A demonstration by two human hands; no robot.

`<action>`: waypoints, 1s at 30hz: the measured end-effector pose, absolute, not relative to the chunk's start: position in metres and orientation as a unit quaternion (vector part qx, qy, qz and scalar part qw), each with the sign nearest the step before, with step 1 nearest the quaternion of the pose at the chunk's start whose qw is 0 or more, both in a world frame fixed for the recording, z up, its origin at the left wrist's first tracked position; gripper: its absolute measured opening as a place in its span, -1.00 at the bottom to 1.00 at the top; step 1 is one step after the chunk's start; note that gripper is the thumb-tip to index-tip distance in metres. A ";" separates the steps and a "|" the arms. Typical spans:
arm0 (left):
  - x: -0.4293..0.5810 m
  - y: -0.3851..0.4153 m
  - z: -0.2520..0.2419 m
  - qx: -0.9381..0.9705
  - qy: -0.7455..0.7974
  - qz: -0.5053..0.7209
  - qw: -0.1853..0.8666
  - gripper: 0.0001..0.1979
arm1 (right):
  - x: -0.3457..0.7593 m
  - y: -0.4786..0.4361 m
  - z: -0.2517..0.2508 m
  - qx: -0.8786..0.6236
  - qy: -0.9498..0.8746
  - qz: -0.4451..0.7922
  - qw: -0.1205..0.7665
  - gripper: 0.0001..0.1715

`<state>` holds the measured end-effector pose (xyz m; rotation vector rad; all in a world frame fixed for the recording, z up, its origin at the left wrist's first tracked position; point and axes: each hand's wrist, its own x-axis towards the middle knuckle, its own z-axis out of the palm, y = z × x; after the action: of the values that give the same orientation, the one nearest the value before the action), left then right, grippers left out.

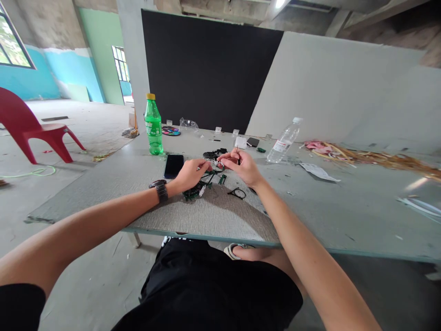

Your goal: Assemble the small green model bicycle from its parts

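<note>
A small dark green and black model bicycle (193, 192) lies on the table in front of me, its spoked wheels partly covered by my hands. My left hand (195, 174) is closed with its fingertips pinching the model's frame near the middle. Just right of it, my right hand (243, 166) has its fingers pinched together, with a thin dark rod (238, 159) showing among them. Small silvery parts (215, 162) sit between the fingertips of both hands; their exact kind is too small to tell. A thin black looped piece (237, 193) rests on the tabletop below my right hand.
A phone (173, 166) and a green bottle (153, 126) stand to the left on the table (103, 184). A clear bottle (284, 141) and a paper sheet (319, 172) are at the right. Straw-like strips (375, 158) lie far right; a red chair (37, 124) is beyond the table.
</note>
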<state>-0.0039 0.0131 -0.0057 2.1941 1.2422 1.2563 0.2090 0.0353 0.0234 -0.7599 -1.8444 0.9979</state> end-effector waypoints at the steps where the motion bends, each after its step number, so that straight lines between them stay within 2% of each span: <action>1: -0.004 0.013 -0.005 0.771 0.431 0.440 0.160 -0.65 | 0.209 0.036 0.023 -0.305 -0.746 0.397 0.438 -0.42; 8: -0.007 0.019 -0.007 0.803 0.409 0.412 0.137 -0.62 | 0.209 0.044 0.015 -0.338 -0.772 0.371 0.389 -0.32; 13: -0.012 0.026 -0.007 0.802 0.431 0.398 0.110 -0.60 | 0.211 0.050 0.013 -0.368 -0.756 0.344 0.418 -0.30; 17: -0.015 0.029 -0.008 0.862 0.363 0.338 0.103 -0.71 | 0.213 0.052 0.011 -0.391 -0.740 0.334 0.433 -0.32; 19: -0.016 0.028 -0.009 0.876 0.337 0.331 0.097 -0.70 | 0.213 0.053 0.011 -0.390 -0.741 0.336 0.432 -0.33; 25: -0.014 0.026 -0.009 0.906 0.257 0.308 0.136 -0.71 | 0.214 0.053 0.011 -0.379 -0.742 0.352 0.425 -0.38; 30: -0.015 0.025 -0.006 0.893 0.278 0.310 0.169 -0.77 | 0.213 0.050 0.013 -0.384 -0.744 0.348 0.421 -0.39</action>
<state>-0.0153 0.0252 -0.0063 2.5388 0.7915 0.8800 0.2126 0.0499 0.0128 -0.9624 -1.8642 0.8715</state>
